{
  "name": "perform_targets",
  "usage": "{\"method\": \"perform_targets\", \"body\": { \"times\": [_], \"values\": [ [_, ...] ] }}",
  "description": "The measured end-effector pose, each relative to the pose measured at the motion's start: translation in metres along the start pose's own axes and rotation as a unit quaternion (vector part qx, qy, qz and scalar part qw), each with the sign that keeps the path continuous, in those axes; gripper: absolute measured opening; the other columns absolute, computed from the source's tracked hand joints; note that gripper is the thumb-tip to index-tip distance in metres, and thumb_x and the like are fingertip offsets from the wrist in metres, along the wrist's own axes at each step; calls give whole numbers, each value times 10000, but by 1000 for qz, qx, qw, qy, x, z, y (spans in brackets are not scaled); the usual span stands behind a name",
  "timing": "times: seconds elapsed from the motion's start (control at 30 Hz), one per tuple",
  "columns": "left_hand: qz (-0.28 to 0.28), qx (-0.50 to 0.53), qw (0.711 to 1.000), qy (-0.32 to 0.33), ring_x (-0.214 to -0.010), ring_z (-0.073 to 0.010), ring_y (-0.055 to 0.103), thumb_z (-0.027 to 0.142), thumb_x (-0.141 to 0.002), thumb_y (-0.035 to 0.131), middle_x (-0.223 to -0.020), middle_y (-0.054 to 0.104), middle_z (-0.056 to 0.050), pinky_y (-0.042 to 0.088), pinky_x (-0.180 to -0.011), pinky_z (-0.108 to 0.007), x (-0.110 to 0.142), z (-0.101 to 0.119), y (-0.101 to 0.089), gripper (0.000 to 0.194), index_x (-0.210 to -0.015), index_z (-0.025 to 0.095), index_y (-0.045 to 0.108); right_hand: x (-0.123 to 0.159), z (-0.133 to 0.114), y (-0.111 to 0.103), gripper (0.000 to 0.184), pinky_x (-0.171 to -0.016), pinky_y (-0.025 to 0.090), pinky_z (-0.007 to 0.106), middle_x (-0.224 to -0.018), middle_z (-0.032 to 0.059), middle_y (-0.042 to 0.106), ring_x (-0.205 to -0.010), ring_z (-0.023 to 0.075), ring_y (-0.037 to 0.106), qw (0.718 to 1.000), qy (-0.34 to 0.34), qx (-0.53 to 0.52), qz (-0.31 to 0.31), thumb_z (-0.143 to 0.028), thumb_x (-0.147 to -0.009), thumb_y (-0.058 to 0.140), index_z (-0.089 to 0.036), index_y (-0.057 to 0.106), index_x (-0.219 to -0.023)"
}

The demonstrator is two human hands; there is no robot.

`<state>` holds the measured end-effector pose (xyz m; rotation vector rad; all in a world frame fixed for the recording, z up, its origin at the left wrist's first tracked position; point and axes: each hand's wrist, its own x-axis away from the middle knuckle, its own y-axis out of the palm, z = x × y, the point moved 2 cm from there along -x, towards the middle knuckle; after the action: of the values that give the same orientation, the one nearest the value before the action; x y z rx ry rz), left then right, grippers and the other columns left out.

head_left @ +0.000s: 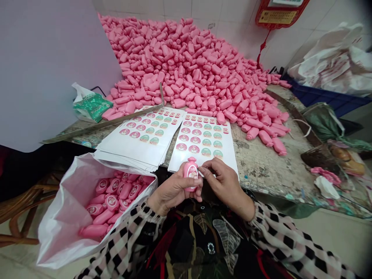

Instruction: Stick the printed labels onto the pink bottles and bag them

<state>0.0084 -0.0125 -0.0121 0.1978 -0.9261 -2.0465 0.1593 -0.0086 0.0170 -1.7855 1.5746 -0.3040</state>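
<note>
My left hand [173, 190] grips a small pink plastic bottle [191, 174] upright, with a pale label on its front. The fingertips of my right hand [223, 182] pinch together against the bottle's side, and anything small between them is hidden. Just beyond my hands lies a sheet of round pink and green stickers [200, 141] on a stack of white backing. A second sticker sheet [142, 135] lies to its left. Behind both rises a large heap of unlabelled pink bottles [186, 73]. An open white plastic bag [87, 209] at my left holds labelled pink bottles.
A worn, stained wooden table [261, 166] carries the sheets and the heap, with a metal strip [110, 120] along the heap's edge. A green packet [91, 104] sits at the left wall. Plastic bags, a blue crate [319, 95] and a wicker chair [26, 205] surround the table.
</note>
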Motion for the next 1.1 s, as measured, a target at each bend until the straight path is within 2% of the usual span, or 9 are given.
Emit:
{"method": "perform_targets", "body": {
  "times": [0.07, 0.13, 0.2, 0.37, 0.53, 0.77, 0.97, 1.1],
  "values": [
    [-11, 9, 1000, 16, -598, -137, 594, 360, -863, 555, -798, 605, -31, 539, -538, -297, -1, -1, -1, 254, -997, 181, 434, 2, -2, -2, 185, -678, 393, 273, -785, 16, 583, -745, 144, 538, 1000, -9, 15, 5, -332, -909, 482, -207, 601, -840],
    [-13, 21, 1000, 18, -588, -148, 596, 523, -881, 430, -793, 607, -54, 541, -528, -310, -3, -3, -1, 376, -960, 158, 478, 3, -5, -3, 180, -683, 397, 277, -794, 24, 588, -754, 150, 542, 1000, -16, 22, 5, -322, -911, 476, -210, 602, -847],
    [-4, 32, 999, 11, -578, -152, 599, 591, -867, 377, -776, 604, -57, 544, -528, -315, -4, -4, -1, 468, -952, 149, 504, 4, -8, -4, 182, -687, 402, 280, -797, 29, 591, -757, 154, 544, 999, -22, 25, 2, -316, -915, 467, -213, 601, -847],
    [31, 42, 998, 41, -560, -173, 613, 613, -834, 420, -745, 599, -19, 531, -492, -321, -6, -6, 0, 481, -1099, 211, 442, 6, -13, -5, 197, -684, 409, 288, -778, 38, 586, -757, 166, 538, 999, -34, 40, 0, -324, -919, 454, -215, 601, -846],
    [54, 32, 995, 75, -511, -158, 597, 649, -828, 371, -702, 580, 1, 469, -418, -251, -7, -8, -1, 508, -1101, 222, 414, 7, -12, -4, 190, -691, 407, 288, -791, 38, 586, -764, 166, 536, 1000, -16, 23, 5, -319, -917, 461, -213, 602, -847],
    [75, 26, 995, 60, -499, -135, 564, 662, -806, 404, -666, 562, 8, 408, -390, -202, -7, -9, 4, 527, -1083, 214, 431, 9, -8, 4, 178, -681, 412, 271, -787, 16, 595, -744, 149, 548, 998, 26, -56, 27, -330, -914, 472, -215, 587, -842],
    [77, -1, 997, 29, -512, -117, 535, 683, -802, 381, -674, 546, -6, 388, -400, -195, -6, -10, 5, 550, -990, 177, 487, 7, -5, 5, 209, -660, 407, 272, -763, 16, 589, -713, 142, 540, 999, 21, -36, 22, -360, -910, 474, -208, 582, -817],
    [44, -15, 999, 7, -520, -110, 519, 667, -806, 414, -647, 529, -3, 401, -430, -200, -2, -10, 5, 521, -922, 167, 505, 6, -1, 4, 211, -634, 407, 266, -766, 15, 602, -704, 143, 542, 999, 19, -21, 17, -399, -871, 532, -212, 585, -790]
  ]
}}
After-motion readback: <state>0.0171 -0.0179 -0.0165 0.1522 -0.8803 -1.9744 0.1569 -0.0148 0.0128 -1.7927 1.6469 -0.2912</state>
